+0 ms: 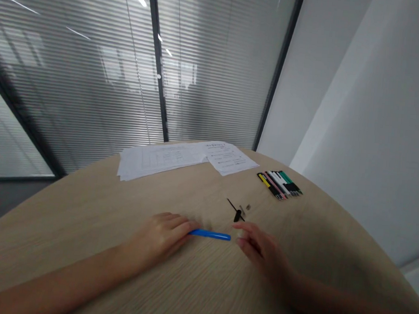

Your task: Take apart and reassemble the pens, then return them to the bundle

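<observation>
A blue pen barrel (212,234) points to the right above the wooden table, its left end between the fingers of my left hand (165,233). My right hand (262,250) is just right of the barrel's free end, with thumb and fingers curled toward each other; whether something small is between them is too blurred to tell. Just beyond its fingertips lie a small black piece (237,216), a thin dark rod (232,204) and a tiny dark bit (248,207).
Printed papers (158,160) overlap at the far side of the round table (93,206). A row of pens and pencils (280,184) lies at the right rear. Behind are glass panels with blinds (215,80) and a white wall; part of a greenish seat shows at far left.
</observation>
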